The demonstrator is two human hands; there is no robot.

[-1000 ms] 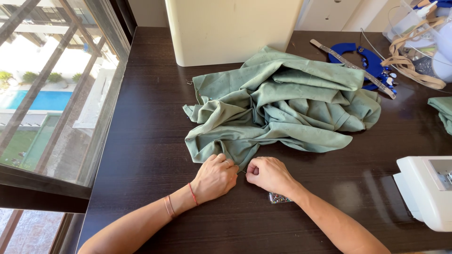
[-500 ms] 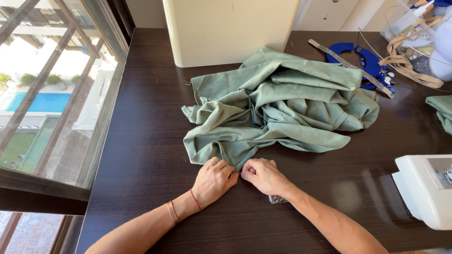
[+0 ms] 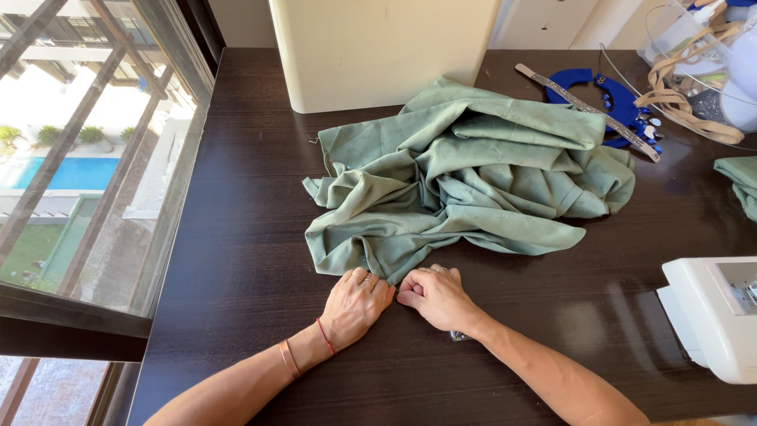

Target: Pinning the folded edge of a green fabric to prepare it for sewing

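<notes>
Far left: window, with a pool and greenery outside, well apart from the work. Dark wooden bench, bare along its left strip. Left hand resting on the bench at the near edge of the cloth, fingers curled shut, apparently pinching the near hem; wristbands visible on that forearm. Cloth: sage green, heaped and heavily creased at mid-bench, one point of its near edge drawn toward the hands, bulk lying behind them and touching the base of a cream box at the back. Right hand just beside the left, knuckles nearly touching, fingers likewise curled closed at the same stretch of hem; exact grip hidden by the knuckles, cannot tell whether anything else held. Small shiny item under the right wrist, kind not discernible. Judgement: work at an early stage, only the near hem in hand, remainder of the cloth unsorted and not flattened. Further right: blue tool with a strip laid across it, tan straps, a second green piece at the edge, white sewing machine at near right, apart from the cloth.
</notes>
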